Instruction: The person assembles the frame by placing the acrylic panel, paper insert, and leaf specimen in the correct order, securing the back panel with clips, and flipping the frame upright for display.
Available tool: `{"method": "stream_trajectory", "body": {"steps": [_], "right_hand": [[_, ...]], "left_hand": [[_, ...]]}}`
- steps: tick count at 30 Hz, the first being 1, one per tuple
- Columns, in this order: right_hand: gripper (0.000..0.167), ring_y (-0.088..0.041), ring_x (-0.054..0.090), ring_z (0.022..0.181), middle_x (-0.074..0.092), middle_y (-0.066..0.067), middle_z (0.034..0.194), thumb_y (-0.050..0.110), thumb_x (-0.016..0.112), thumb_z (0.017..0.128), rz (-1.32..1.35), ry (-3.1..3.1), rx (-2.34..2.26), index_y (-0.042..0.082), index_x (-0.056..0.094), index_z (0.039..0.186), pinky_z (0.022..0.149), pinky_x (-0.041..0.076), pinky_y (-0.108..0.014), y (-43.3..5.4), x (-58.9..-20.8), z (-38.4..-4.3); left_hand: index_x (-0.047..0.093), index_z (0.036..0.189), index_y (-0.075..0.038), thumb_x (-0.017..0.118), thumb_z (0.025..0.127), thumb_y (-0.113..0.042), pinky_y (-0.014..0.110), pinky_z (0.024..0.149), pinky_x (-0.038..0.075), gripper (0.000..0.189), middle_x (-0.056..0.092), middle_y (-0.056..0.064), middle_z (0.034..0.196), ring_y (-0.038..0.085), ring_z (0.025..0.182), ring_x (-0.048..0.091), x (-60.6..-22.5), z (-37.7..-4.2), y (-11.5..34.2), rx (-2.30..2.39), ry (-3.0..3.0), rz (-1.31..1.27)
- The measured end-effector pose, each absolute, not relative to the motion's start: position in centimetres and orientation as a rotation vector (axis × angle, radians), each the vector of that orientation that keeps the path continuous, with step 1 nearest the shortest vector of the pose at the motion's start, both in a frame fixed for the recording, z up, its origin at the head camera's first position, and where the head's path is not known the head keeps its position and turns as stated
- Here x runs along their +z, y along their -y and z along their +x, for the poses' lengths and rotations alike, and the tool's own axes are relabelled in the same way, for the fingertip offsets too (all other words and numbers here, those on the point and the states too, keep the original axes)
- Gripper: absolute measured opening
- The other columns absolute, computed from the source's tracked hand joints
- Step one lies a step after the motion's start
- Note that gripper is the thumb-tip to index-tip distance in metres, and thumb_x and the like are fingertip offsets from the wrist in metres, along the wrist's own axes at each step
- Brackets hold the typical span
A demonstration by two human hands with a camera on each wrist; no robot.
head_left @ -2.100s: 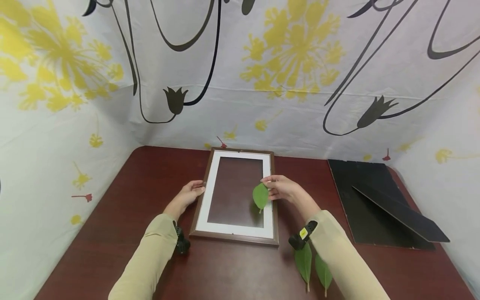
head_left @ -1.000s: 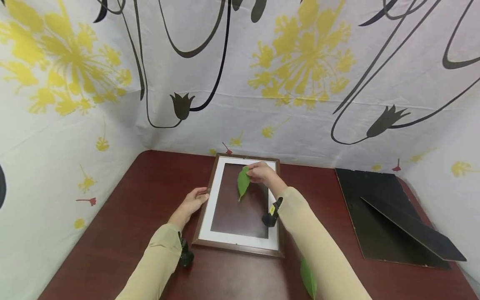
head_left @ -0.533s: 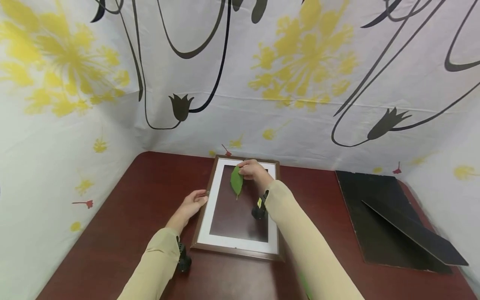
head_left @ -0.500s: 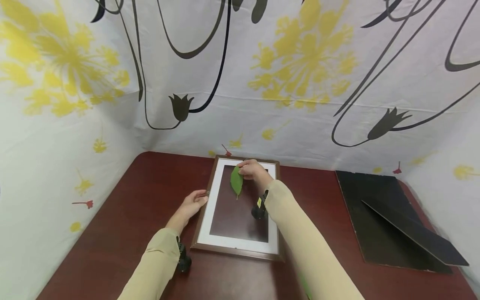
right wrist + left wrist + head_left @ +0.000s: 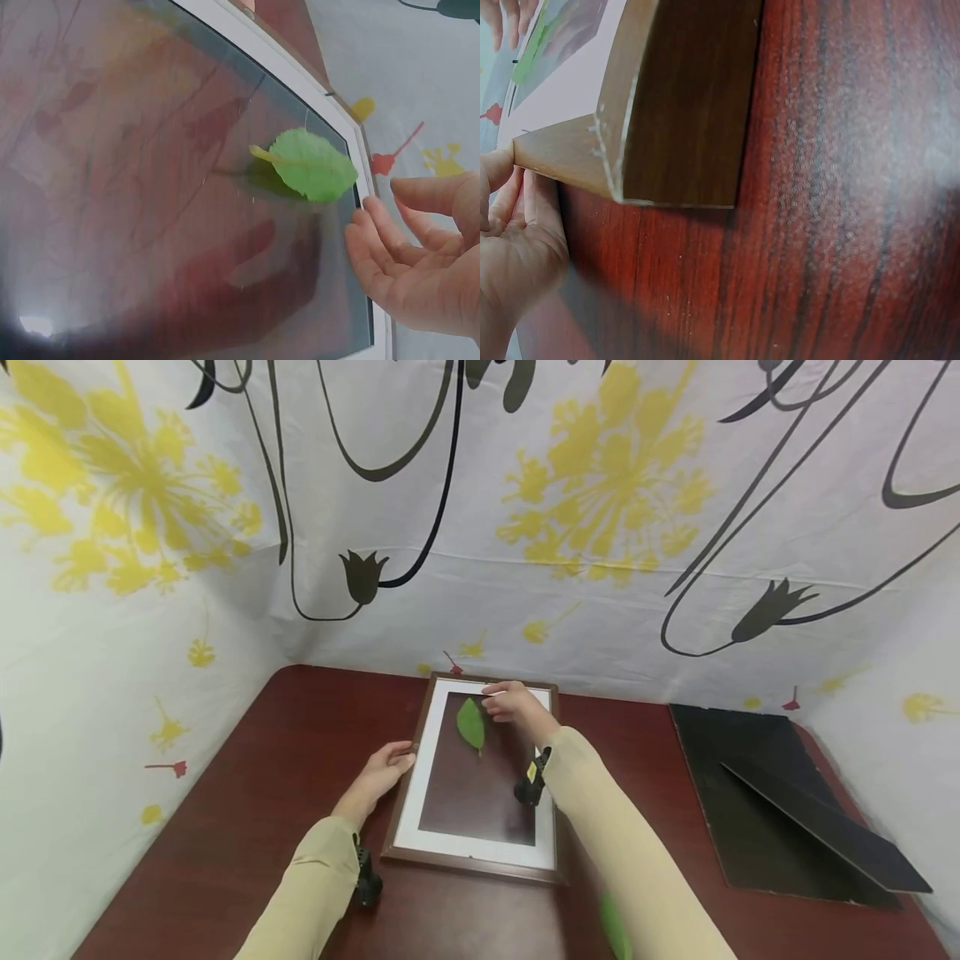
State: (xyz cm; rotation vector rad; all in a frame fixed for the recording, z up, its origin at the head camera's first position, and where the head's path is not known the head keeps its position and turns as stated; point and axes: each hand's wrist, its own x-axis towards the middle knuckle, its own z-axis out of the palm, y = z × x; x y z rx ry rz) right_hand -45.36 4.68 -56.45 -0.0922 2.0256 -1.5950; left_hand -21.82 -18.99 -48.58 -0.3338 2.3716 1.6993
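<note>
In the head view a picture frame (image 5: 555,827) with brown wooden edges and a white mat lies on the dark red table. A green leaf (image 5: 471,723) rests on its glass near the upper left, stem toward the person. My left hand (image 5: 380,774) holds the frame's left edge; in the left wrist view the thumb is at the top of the edge and the fingers lie beneath. My right hand (image 5: 517,706) hovers over the upper part of the glass, just right of the leaf. In the right wrist view its fingers (image 5: 367,240) are apart from the leaf, with nothing between them.
Another green leaf (image 5: 615,927) lies on the table, partly under the right sleeve. Two black boards (image 5: 697,777) lie at the right, one tilted over the other. A patterned white cloth (image 5: 435,602) stands behind and beside the table (image 5: 247,827).
My right hand brought the leaf leftward over the glass, then let go of it and drew back slightly to the right. My left hand has stayed on the frame's edge.
</note>
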Motion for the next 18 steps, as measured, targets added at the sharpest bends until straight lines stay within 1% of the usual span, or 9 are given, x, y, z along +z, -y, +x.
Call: {"method": "stream_trajectory", "body": {"steps": [1,3,5,8,11,12,15,18], "right_hand": [[0.034,-0.02,0.065,0.079,0.067,-0.005,0.093,0.015,0.072,0.077,-0.086,-2.026,-1.592,0.012,0.062,0.11,0.07,0.055,-0.036,-5.1,-56.5,-45.3],[0.033,-0.02,0.066,0.081,0.07,-0.007,0.094,0.015,0.069,0.08,-0.068,-2.03,-1.568,0.011,0.062,0.112,0.073,0.055,-0.039,-5.9,-56.7,-45.1],[0.032,-0.017,0.067,0.083,0.07,-0.004,0.095,0.018,0.07,0.08,-0.035,-2.011,-1.544,0.014,0.062,0.111,0.076,0.055,-0.038,-6.7,-56.9,-45.0],[0.027,-0.015,0.068,0.077,0.071,-0.002,0.09,0.021,0.071,0.079,-0.036,-1.995,-1.518,0.015,0.064,0.105,0.069,0.056,-0.035,-8.0,-56.0,-43.9],[0.029,-0.014,0.067,0.078,0.07,-0.004,0.095,0.021,0.066,0.083,0.008,-2.041,-1.436,0.012,0.062,0.11,0.073,0.055,-0.034,-8.4,-51.4,-39.8],[0.03,-0.014,0.066,0.079,0.07,-0.006,0.098,0.019,0.063,0.086,0.028,-2.073,-1.397,0.01,0.06,0.114,0.077,0.055,-0.034,-8.3,-49.3,-38.0],[0.033,-0.013,0.064,0.079,0.068,-0.01,0.102,0.016,0.055,0.091,0.035,-2.113,-1.33,0.002,0.054,0.121,0.084,0.052,-0.036,-8.2,-43.9,-33.3],[0.035,-0.012,0.061,0.078,0.066,-0.015,0.107,0.014,0.053,0.092,0.025,-2.102,-1.314,-0.003,0.051,0.123,0.09,0.049,-0.038,-8.9,-41.1,-30.5]], "left_hand": [[0.038,0.135,-0.002,0.048,0.094,-0.015,0.045,0.107,0.034,0.044,0.044,0.021,0.136,0.034,0.128,0.041,-48.6,-21.8,19.0,1.695,-2.37,-0.336],[0.038,0.136,-0.003,0.048,0.094,-0.015,0.045,0.107,0.034,0.044,0.044,0.021,0.137,0.034,0.128,0.04,-48.6,-21.9,18.9,1.695,-2.36,-0.336],[0.037,0.136,-0.003,0.048,0.095,-0.015,0.045,0.107,0.033,0.044,0.044,0.021,0.137,0.033,0.128,0.04,-48.5,-21.9,18.9,1.69,-2.355,-0.338],[0.037,0.137,-0.005,0.047,0.095,-0.017,0.046,0.108,0.032,0.045,0.043,0.02,0.138,0.033,0.129,0.039,-48.4,-21.9,18.8,1.68,-2.343,-0.336],[0.036,0.137,-0.005,0.047,0.095,-0.019,0.046,0.108,0.031,0.046,0.042,0.02,0.138,0.033,0.129,0.039,-48.3,-21.9,18.7,1.673,-2.334,-0.327],[0.036,0.137,-0.004,0.047,0.095,-0.019,0.046,0.108,0.031,0.046,0.042,0.02,0.138,0.033,0.129,0.039,-48.3,-21.8,18.7,1.674,-2.331,-0.328],[0.035,0.137,-0.003,0.047,0.095,-0.017,0.045,0.109,0.031,0.046,0.041,0.021,0.139,0.033,0.13,0.037,-48.2,-21.8,18.9,1.693,-2.331,-0.331],[0.035,0.137,-0.003,0.047,0.095,-0.016,0.045,0.11,0.03,0.046,0.04,0.02,0.14,0.033,0.131,0.036,-48.3,-21.9,18.7,1.69,-2.335,-0.333]]}}
